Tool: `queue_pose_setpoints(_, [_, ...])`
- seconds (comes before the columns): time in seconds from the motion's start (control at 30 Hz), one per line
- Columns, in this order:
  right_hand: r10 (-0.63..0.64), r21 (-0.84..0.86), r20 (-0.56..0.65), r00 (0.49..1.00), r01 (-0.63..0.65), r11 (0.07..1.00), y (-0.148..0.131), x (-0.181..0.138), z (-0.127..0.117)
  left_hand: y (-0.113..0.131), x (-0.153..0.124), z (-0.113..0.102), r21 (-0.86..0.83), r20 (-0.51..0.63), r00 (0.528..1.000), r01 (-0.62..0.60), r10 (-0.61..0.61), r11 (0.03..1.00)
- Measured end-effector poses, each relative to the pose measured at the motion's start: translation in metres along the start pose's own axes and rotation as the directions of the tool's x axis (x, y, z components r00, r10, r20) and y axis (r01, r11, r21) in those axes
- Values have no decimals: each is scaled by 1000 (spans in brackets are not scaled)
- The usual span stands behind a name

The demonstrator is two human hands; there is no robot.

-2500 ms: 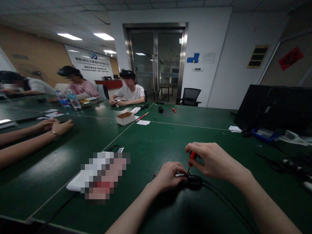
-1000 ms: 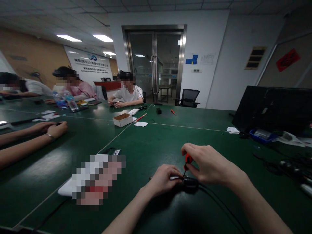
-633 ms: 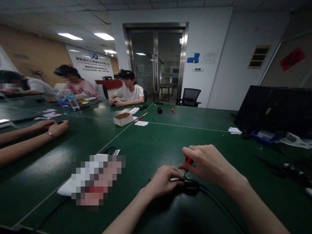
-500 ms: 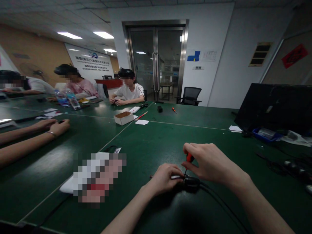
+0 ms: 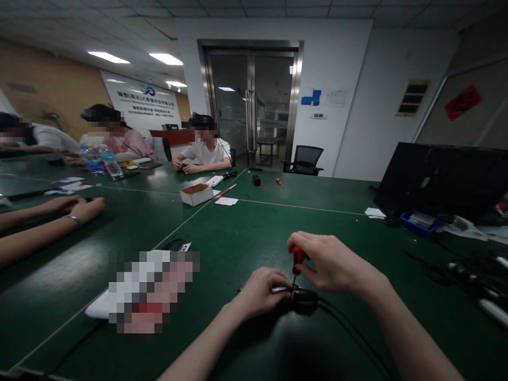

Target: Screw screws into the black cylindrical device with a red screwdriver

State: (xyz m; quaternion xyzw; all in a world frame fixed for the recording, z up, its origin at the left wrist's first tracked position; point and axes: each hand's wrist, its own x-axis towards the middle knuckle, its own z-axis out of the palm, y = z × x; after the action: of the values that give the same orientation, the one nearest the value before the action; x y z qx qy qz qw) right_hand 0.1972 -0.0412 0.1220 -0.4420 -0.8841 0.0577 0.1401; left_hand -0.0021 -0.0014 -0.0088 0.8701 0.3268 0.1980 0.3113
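Small black plug on cord, under screwdriver, green table, near edge.
Left hand [image 5: 260, 293] pinches plug [image 5: 304, 299] still; right hand [image 5: 329, 262] grips red screwdriver [image 5: 296, 257] upright. Plug likely light, rigid, slippery; hold by body sides.

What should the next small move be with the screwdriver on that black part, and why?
Probably a further turn of the red-handled screwdriver, kept upright. The right hand pinches its handle, the tip stands on the small black cabled part, and the left hand steadies that part on the green table.
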Motion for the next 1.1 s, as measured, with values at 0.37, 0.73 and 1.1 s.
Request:
queue_pose_setpoints(0.37, [147, 238, -52, 988, -131, 962, -3, 12, 11, 9, -1, -4, 12, 13, 998, 69, -69, 998])
queue_pose_setpoints(0.73, [272, -232, -158, 949, -304, 924, -15, 11, 12, 6, -1, -3, 23, 5, 999, 46, -46, 999])
queue_pose_setpoints(1.1, [84, -20, -6, 996, -84, 996, -10, 1, -1, 10, -1, -5, 11, 16, 999, 45, -45, 999])
